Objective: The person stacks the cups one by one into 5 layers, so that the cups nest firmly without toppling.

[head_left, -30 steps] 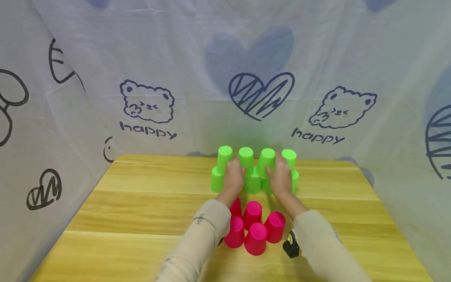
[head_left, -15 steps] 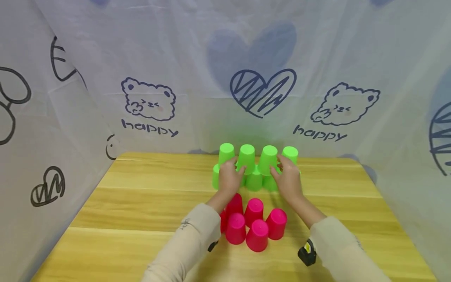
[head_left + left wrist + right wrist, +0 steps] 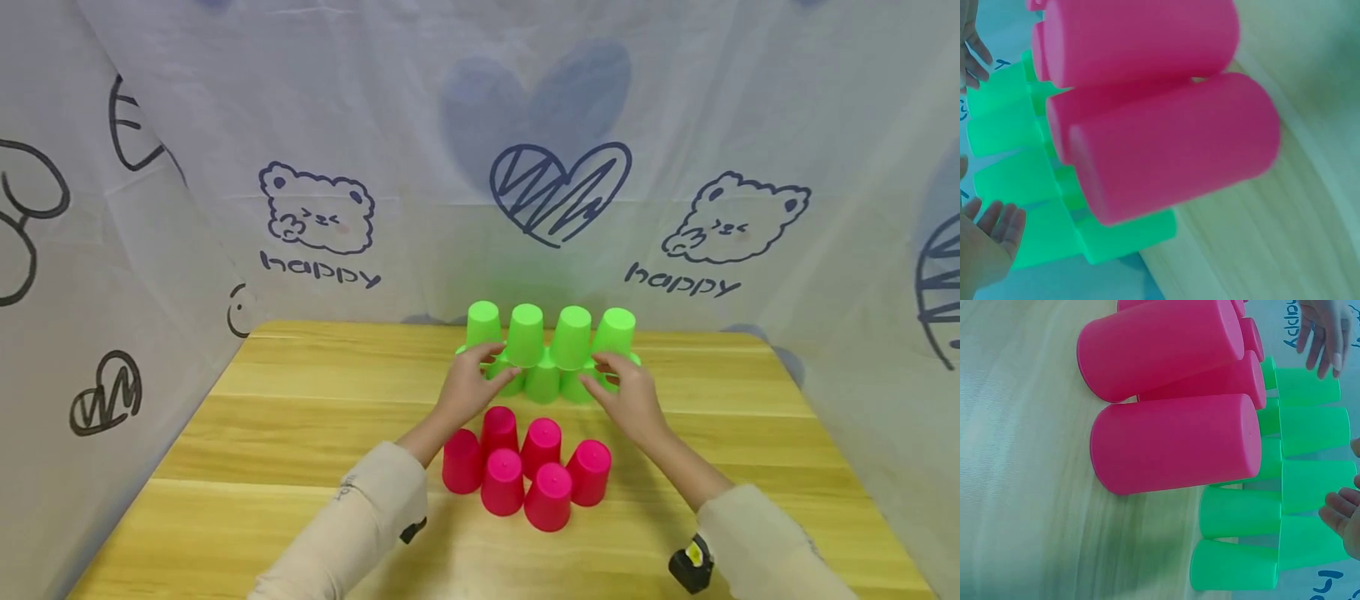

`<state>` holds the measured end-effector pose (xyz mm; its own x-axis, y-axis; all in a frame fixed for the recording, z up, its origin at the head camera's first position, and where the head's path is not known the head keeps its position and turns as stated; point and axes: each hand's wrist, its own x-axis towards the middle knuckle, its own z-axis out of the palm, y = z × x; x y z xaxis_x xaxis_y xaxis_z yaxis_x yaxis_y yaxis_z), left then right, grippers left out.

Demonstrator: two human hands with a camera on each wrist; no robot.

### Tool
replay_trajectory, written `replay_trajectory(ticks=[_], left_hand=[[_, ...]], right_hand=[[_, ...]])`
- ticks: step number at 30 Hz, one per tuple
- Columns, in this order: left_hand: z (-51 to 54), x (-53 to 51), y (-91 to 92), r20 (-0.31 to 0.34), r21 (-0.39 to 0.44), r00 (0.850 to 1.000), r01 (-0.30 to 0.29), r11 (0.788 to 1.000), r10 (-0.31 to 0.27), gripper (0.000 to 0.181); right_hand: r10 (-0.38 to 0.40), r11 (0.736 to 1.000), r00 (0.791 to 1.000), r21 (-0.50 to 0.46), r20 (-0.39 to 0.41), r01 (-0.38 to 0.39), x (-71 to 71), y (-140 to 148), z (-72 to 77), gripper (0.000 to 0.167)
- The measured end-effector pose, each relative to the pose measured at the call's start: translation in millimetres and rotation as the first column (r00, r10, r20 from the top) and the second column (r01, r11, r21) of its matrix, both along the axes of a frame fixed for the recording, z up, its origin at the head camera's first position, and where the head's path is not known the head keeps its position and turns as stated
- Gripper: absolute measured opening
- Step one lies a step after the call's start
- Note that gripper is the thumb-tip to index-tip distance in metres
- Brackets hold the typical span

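Green cups stand upside down in two tiers at the table's back, four on top, among them the leftmost (image 3: 483,323) and the rightmost (image 3: 615,330). My left hand (image 3: 465,387), fingers apart and slightly bent, is in front of the left end of the stack and holds nothing. At the right end, my right hand (image 3: 633,400) is spread the same way, empty. Whether fingertips touch a cup cannot be told. Both wrist views show open fingers beside the upper green cups (image 3: 1041,234) (image 3: 1313,540); part of the lower tier is hidden behind the hands.
Nearer me, several upside-down red cups (image 3: 548,497) stand in a cluster between my forearms. The wooden table (image 3: 300,450) meets a white cloth (image 3: 435,250) with printed drawings at its back edge. A black device (image 3: 692,567) sits at my right sleeve.
Both hands have drawn back from the upper green cups and moved outward and toward me, fingers loosening. More of the red cluster shows at the left. The rightmost upper cup is less covered.
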<state>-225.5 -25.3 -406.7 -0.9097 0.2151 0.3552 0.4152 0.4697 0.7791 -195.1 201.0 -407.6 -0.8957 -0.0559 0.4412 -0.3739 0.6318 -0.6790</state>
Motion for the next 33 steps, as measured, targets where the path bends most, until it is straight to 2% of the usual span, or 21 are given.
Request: replay_trajectory(ticks=[5, 11, 18, 27, 33], left_hand=[[-7.1, 4.3, -12.6, 0.052, 0.005, 0.998, 0.020, 1.000, -0.020, 0.045], [-11.5, 9.8, -21.8, 0.104, -0.022, 0.994, 0.035, 0.999, -0.033, 0.045], [-18.8, 23.1, -34.0, 0.202, 0.003, 0.976, 0.076, 0.997, -0.075, 0.045], [-41.8, 42.3, -50.9, 0.235, 0.053, 0.965, 0.108, 0.993, -0.118, 0.044], [-55.7, 50.5, -58.7, 0.286, 0.079, 0.953, 0.085, 0.993, -0.104, 0.047]], right_hand=[[0.033, 0.999, 0.999, 0.003, 0.042, -0.033, 6.4, 5, -2.8, 0.035], [0.065, 0.997, 0.988, 0.028, 0.140, -0.070, 16.4, 11, -7.9, 0.039], [0.114, 0.993, 0.966, 0.014, 0.231, -0.120, 30.0, 17, -15.4, 0.043], [0.192, 0.981, 0.944, -0.061, 0.266, -0.183, 47.4, 25, -28.1, 0.045], [0.212, 0.977, 0.930, -0.092, 0.301, -0.193, 54.3, 29, -37.8, 0.048]])
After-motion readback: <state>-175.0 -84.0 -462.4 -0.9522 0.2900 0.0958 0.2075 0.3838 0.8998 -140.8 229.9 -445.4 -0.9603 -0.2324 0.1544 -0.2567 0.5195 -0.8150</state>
